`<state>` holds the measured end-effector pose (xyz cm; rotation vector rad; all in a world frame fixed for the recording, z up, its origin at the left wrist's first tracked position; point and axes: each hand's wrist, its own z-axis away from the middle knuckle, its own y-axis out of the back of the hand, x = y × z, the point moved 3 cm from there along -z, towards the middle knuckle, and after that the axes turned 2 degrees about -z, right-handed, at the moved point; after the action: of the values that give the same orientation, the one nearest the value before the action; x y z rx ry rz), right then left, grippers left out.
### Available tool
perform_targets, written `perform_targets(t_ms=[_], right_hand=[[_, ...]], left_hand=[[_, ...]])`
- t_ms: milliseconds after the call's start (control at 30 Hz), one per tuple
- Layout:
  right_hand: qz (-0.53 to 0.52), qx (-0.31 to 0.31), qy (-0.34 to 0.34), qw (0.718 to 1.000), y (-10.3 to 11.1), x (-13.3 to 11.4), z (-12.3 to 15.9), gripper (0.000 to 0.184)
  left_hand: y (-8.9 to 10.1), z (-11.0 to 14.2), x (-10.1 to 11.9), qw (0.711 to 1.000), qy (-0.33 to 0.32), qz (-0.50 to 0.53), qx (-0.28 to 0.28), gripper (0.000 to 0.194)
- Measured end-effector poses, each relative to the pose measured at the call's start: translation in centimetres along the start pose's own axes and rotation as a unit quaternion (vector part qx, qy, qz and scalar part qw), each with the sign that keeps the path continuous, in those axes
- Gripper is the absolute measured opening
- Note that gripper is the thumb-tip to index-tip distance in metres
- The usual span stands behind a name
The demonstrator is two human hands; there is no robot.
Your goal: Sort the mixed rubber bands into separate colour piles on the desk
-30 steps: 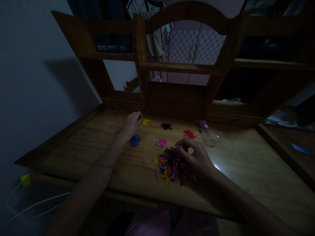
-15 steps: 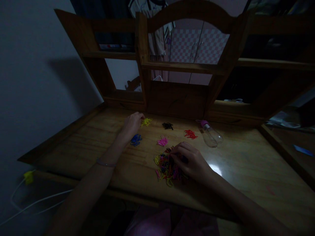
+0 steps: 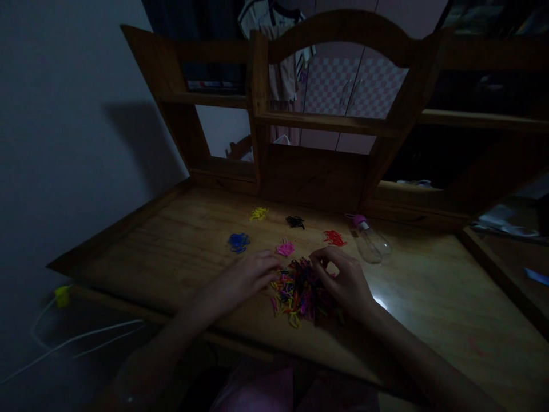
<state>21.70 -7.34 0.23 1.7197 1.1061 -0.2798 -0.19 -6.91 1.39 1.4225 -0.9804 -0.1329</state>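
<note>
A mixed heap of small coloured rubber bands (image 3: 295,297) lies near the front of the wooden desk. At its left edge is my left hand (image 3: 257,272), fingers apart, with nothing visible in them. My right hand (image 3: 343,280) bends over the heap's right side, thumb and forefinger pinched together at its top; what they hold, if anything, is too small to make out. Behind the heap lie single-colour piles: blue bands (image 3: 238,242), yellow bands (image 3: 259,214), pink bands (image 3: 285,248), black bands (image 3: 295,221) and red bands (image 3: 334,238).
A clear bottle (image 3: 374,246) with a pink cap lies on its side at the right, beyond my right hand. A wooden shelf unit (image 3: 313,171) stands along the back of the desk (image 3: 171,257). White cables (image 3: 86,339) hang below the left front edge.
My left hand has come back from the yellow pile to the left edge of the mixed heap. My right hand stays at the heap, its fingertips shifted slightly right. The view has shifted slightly.
</note>
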Motion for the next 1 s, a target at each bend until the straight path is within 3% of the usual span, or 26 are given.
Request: perform_targets(t_ms=[133, 333, 533, 833, 1000], right_hand=[[-0.005, 0.015, 0.003, 1.0, 0.0, -0.3, 0.0, 0.013], [0.006, 0.035, 0.012, 0.999, 0.4, -0.6, 0.0, 0.013], [0.013, 0.032, 0.027, 0.999, 0.4, -0.3, -0.1, 0.013], [0.02, 0.005, 0.018, 1.0, 0.0, -0.3, 0.0, 0.011], [0.03, 0.024, 0.025, 0.999, 0.3, -0.2, -0.1, 0.012]], left_hand=[[-1.5, 1.4, -0.9, 0.995, 0.087, 0.039, 0.032, 0.02], [-3.2, 0.9, -2.9, 0.986, 0.136, 0.069, 0.061, 0.015], [-3.1, 0.2, -2.3, 0.989, 0.131, 0.044, 0.055, 0.008], [-3.2, -0.6, -3.1, 0.993, 0.12, -0.001, -0.009, 0.007], [-2.8, -0.1, -2.6, 0.992, 0.125, -0.005, 0.001, 0.009]])
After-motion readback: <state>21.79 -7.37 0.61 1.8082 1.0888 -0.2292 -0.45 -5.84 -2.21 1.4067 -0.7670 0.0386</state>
